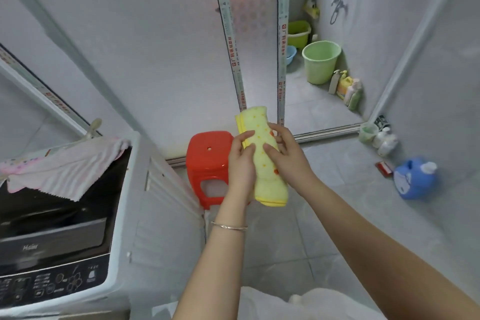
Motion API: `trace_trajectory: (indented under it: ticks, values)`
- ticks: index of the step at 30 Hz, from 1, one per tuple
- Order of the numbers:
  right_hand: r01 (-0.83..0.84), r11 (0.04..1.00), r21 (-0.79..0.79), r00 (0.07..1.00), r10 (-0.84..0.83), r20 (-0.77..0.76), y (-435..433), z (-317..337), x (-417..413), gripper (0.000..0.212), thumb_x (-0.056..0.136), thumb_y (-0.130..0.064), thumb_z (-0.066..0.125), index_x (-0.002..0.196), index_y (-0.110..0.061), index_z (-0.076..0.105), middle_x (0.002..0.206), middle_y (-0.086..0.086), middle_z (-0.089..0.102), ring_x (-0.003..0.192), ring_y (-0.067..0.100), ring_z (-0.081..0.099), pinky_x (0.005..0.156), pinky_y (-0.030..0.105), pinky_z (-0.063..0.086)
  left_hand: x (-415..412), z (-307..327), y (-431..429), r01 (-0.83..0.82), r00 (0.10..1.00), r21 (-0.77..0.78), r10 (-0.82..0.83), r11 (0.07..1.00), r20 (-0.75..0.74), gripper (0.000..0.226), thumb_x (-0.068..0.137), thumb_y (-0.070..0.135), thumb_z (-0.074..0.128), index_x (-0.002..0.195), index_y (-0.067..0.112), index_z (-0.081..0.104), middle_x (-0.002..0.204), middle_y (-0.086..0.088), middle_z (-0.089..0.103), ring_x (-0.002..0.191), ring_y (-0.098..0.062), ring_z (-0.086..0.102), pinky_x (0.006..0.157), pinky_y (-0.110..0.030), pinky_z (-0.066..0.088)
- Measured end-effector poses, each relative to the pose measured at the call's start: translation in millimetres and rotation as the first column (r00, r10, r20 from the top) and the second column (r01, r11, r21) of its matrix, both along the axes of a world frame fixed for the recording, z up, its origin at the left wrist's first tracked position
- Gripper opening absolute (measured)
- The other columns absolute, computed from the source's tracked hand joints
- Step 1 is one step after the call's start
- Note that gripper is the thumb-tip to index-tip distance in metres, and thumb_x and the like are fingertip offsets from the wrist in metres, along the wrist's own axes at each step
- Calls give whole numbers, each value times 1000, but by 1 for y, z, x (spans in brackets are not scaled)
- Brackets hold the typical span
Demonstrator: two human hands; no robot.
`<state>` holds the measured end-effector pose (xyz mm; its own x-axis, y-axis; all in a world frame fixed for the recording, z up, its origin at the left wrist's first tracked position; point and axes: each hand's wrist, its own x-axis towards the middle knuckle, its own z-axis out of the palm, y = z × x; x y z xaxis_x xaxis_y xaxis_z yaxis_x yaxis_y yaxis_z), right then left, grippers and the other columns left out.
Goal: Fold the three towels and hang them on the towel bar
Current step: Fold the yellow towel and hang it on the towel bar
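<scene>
the left hand [241,161] and right hand [289,157] grip the folded yellow towel [259,126] from either side, thumbs on top, holding it in the air beside the red stool [207,156], probably so the fold stays flat.

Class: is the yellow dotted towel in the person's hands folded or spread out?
Folded: the yellow dotted towel is a narrow strip with layered edges, held by left hand and right hand.

1. Home bathroom and laundry corner: top-loading washing machine [59,228], lower left of the frame.
2. Tiled floor [350,215]; green bucket [320,61] and toiletry bottles [346,88], upper right.
3. Frosted sliding door [155,47], centre.
</scene>
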<state>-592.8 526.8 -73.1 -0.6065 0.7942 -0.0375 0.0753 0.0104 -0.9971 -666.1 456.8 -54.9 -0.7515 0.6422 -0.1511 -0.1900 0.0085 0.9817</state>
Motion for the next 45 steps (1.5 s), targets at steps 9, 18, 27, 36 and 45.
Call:
trace_trajectory:
  ticks: [9,18,27,36,45]
  values:
    - [201,979,40,978,-203,46,38,0,67,47,88,-17,56,124,-43,43,105,-4,57,101,21,60,88,42,49,54,0,54,213,977,0,-213,977,21,30,92,-2,40,103,20,57,91,1,60,81,-14,58,69,-24,49]
    - [355,929,103,934,-356,-3,76,5,97,37,92,-10,47,114,-39,52,117,-22,52,106,3,50,95,27,40,77,8,112,399,916,-49,-401,916,-20,30,91,3,42,100,27,58,109,-4,58,92,-15,56,82,-29,47]
    - [542,834,101,839,-544,-10,139,25,96,32,93,-14,48,107,-42,51,103,-31,51,96,4,50,90,34,43,70,27,194,584,808,-41,-585,811,-68,31,92,4,42,112,20,58,90,7,57,64,6,57,61,-11,47]
    - [740,664,110,671,-740,-44,194,43,95,28,93,-13,49,111,-34,53,89,-18,51,68,5,45,66,30,47,66,37,280,771,635,11,-766,637,-98,32,90,4,44,99,29,61,110,0,61,111,-25,59,101,-49,44]
    - [862,500,88,506,-859,-77,220,68,128,29,91,-14,54,110,-35,53,89,-12,50,70,5,48,48,18,50,101,59,333,898,439,57,-881,436,-177,32,90,1,46,100,28,60,117,-1,58,116,-20,56,103,-41,44]
